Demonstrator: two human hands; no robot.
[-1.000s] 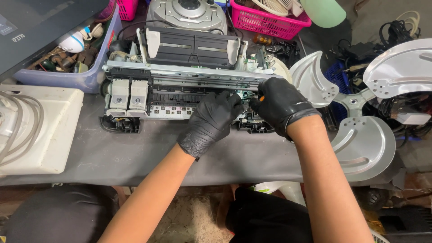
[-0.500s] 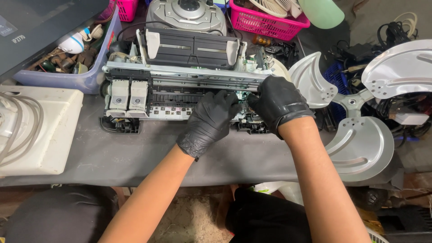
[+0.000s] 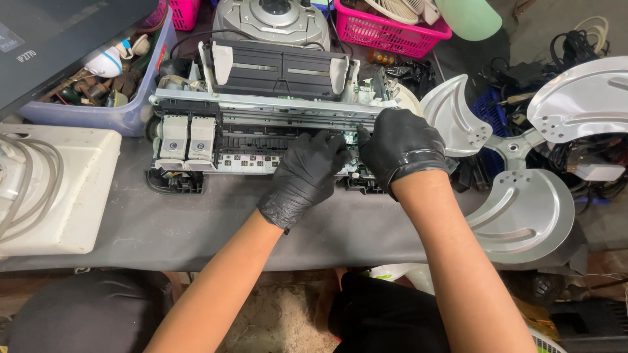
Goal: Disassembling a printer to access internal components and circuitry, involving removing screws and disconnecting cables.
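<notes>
Stripped printer chassis [image 3: 261, 124], a black-and-grey plastic and metal frame with its covers off, is lying across the upper middle of the frame on the dark grey tabletop [image 3: 196, 229], and I am working at its lower right end.

Going from largest down: I am seeing the tabletop running across the middle of the frame. At the right edge a silver metal three-bladed fan propeller [image 3: 523, 150] is resting well apart from the chassis body, its nearest blade just beside my right hand. At the left a cream plastic housing panel [image 3: 46, 189] is sitting with pale tubing looped on it. In the upper left a translucent blue plastic bin [image 3: 124, 114] is holding assorted small parts. Above the chassis a grey round-topped disc player [image 3: 271, 19] and a pink plastic basket [image 3: 386, 33] are standing near the top edge.

My left hand [image 3: 304, 180], in a black glove, is lying over the front rail of the chassis with its fingers curled down onto the parts there; I cannot tell whether it is actually pinching anything. My right hand [image 3: 402, 147], also black-gloved, is closing into a loose fist at the chassis's right end, thumb and forefinger meeting close to the left fingertips; what they are gripping is hidden.

On the chassis's left side two white-and-grey ink cartridge holders [image 3: 188, 140] are sitting side by side.
</notes>
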